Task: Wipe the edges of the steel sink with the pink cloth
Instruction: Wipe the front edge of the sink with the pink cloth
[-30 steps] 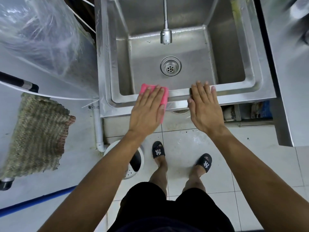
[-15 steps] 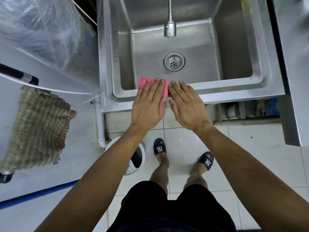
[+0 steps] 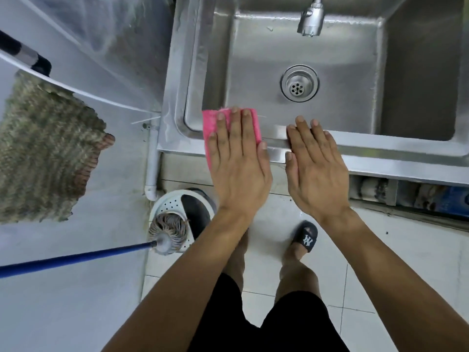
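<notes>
On the sink's [image 3: 380, 148] front edge: both hands flat.
Left hand [image 3: 238, 163] presses the cloth [image 3: 210, 123] with fingers [image 3: 246, 128] spread, now nearer the left corner; right hand [image 3: 317, 168], open and empty, has moved slightly apart from it.

Along the sink [image 3: 396, 151] front rim, the stretch right of the right hand [image 3: 316, 171] lies bare; the left hand [image 3: 238, 168] blocks the left stretch.

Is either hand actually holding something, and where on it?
The left hand presses flat on the pink cloth, covering most of it, against the sink's front edge. The right hand holds nothing.
</notes>
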The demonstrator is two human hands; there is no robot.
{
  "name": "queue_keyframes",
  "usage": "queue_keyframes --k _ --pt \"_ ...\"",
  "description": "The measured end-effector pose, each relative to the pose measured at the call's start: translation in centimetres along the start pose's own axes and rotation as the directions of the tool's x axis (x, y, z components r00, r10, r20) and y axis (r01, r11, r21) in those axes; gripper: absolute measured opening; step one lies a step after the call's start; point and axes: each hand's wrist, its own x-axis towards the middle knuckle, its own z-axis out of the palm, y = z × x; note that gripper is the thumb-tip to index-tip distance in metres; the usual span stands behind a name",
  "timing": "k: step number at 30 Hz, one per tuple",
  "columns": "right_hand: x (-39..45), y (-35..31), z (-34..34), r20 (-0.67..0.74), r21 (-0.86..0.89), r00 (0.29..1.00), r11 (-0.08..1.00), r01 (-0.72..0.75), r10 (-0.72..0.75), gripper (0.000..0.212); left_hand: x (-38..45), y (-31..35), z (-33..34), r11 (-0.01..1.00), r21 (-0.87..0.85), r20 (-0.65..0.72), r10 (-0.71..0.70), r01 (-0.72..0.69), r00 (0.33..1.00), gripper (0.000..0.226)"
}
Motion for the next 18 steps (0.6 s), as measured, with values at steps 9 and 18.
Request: queue_keyframes --k 9,18 --pt "4.1 3.9 -2.0 0.377 0.091 0.823 0.901 0.425 -0.426 0.058 1.3 -2.7 -0.8 0.992 -0.041 -0.020 0.117 -0.118 0.993 0.054" --pt "4.3 5.4 -1.0 0.329 0.141 0.786 0.850 0.507 -0.524 0.061 -0.5 5.0 2.5 0.916 -0.133 -0.258 -0.401 0.378 0.879 0.052"
